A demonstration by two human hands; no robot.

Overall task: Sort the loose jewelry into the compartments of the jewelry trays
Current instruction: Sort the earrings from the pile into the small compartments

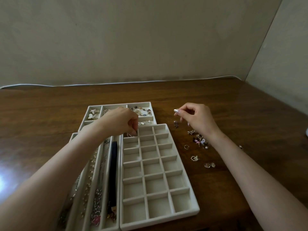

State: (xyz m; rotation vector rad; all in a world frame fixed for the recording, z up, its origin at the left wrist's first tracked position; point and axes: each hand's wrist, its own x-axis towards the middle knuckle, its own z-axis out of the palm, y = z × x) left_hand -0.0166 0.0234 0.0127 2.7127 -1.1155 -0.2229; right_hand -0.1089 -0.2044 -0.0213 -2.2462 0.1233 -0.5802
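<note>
Broadly, the work surface is a wooden table (pixel 216 100) that fills the lower half of the frame. Its far edge meets the wall, and a second wall closes the upper right.

The grid tray (pixel 160 220) lies at lower centre, and nearly all its cells are vacant. A slotted tray (pixel 118 164) touches its left side and holds chains and a dark strap. A rear tray (pixel 120 104) sits just above them at centre and already holds brooches and bead bracelets.

The left hand (pixel 123 120) hovers over the grid tray's top-left cell. Its fingers are curled and the tips are drawn together at a small piece there. Whether they grip that piece cannot be told.

The right hand (pixel 196 117), right of centre, has thumb and forefinger tips meeting. Whether anything is between them is not visible. A dark piece (pixel 176 125) shows just below, apart from the tips.

The loose jewelry (pixel 199 140) is scattered on bare wood right of the grid tray.

Handling, as a judgement:
- The pieces are probably light, hard and slick, and likely to snag on one another.
- Pinch each piece at its body and lift it singly.
- Open table lies above and right of the pile, and the tray wall bounds its left.
</note>
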